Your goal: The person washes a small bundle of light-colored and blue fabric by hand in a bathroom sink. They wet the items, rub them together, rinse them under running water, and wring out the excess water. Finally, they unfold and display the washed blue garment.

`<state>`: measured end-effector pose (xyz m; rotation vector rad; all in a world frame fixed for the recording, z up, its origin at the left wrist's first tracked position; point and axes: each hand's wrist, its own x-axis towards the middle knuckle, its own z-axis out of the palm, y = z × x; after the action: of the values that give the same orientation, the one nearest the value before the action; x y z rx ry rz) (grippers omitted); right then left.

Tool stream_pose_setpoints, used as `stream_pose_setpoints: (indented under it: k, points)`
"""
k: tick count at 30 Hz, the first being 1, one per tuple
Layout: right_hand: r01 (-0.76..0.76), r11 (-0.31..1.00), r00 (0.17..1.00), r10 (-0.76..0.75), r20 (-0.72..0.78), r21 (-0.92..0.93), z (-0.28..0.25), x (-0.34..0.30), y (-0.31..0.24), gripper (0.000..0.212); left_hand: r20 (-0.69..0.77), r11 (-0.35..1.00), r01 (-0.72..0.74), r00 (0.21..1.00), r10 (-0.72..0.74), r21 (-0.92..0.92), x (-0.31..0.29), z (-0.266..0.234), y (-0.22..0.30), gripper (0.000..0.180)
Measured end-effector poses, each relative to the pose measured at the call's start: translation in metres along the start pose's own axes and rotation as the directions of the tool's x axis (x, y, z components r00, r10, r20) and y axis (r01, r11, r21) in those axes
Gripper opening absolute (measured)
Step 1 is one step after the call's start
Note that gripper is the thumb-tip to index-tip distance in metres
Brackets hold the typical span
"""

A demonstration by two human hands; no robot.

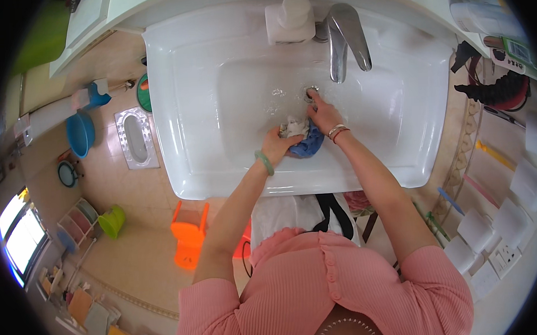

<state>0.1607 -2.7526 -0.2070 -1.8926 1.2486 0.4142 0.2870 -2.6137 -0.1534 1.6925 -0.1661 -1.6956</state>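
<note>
In the white sink basin [206,110], my left hand [278,145] grips a wet bundle of blue and white cloth [303,139]. A green bangle sits on that wrist. My right hand [322,112] rests beside the bundle, its fingertips reaching to the metal drain [311,94] at the basin's middle. Bracelets circle the right wrist. Whether the right hand also holds part of the cloth is hidden by the bundle. The chrome tap [345,38] hangs over the basin just above the hands.
A white soap dispenser [290,20] stands on the sink's back rim, left of the tap. On the tiled floor below left are an orange stool [189,235], a green bucket [112,221], a blue basin [80,132] and a squat toilet [135,138]. Clutter hangs at right.
</note>
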Motion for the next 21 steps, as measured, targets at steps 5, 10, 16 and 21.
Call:
stream_pose_setpoints:
  k: [5,10,16,21]
  points:
    - [0.007,1.0,1.0,-0.007,-0.017,-0.003,-0.008,0.003,0.003,0.051,0.081,0.987,0.101,0.993,-0.091,-0.128,-0.002,0.002,0.007,0.039]
    - [0.063,0.997,0.997,-0.061,-0.052,0.054,-0.006,0.01,0.016,0.049,0.073,0.982,0.1,0.993,-0.09,-0.161,0.0,0.013,0.007,0.036]
    - [0.096,0.96,0.988,-0.061,-0.141,0.262,0.002,0.005,0.026,0.048,0.093,0.924,0.01,0.995,0.027,-0.382,0.016,0.015,-0.019,0.047]
    - [0.006,0.758,1.0,-0.002,-0.007,0.653,-0.046,0.002,0.024,0.05,0.031,0.865,-0.013,0.999,0.033,-0.501,0.006,0.012,0.024,0.057]
